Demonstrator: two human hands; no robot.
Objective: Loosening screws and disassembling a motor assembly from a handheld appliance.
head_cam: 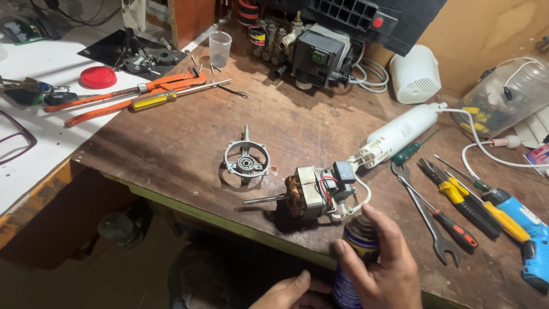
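I saw the brown wooden workbench [189,143] filling most of the frame, with a white table [34,114] at the left edge. At the top centre sat a dark pump unit [311,48]. An orange pipe wrench [131,91] lay in the upper left, a yellow-handled screwdriver [154,101] just below it. A white cylindrical housing [400,133] lay right of centre, its lower end close to the small electric motor [311,191], whose shaft pointed left. Left of the motor lay a round metal bracket [246,160]. A spanner [423,214] and pliers [452,191] lay to the right, a blue tool [523,226] at the right edge.

My right hand [383,269], low in the frame, was wrapped around a blue spray can [357,252] just below the motor. My left hand [291,294] showed only partly at the bottom edge beside the can; I could not tell whether it was open or closed.
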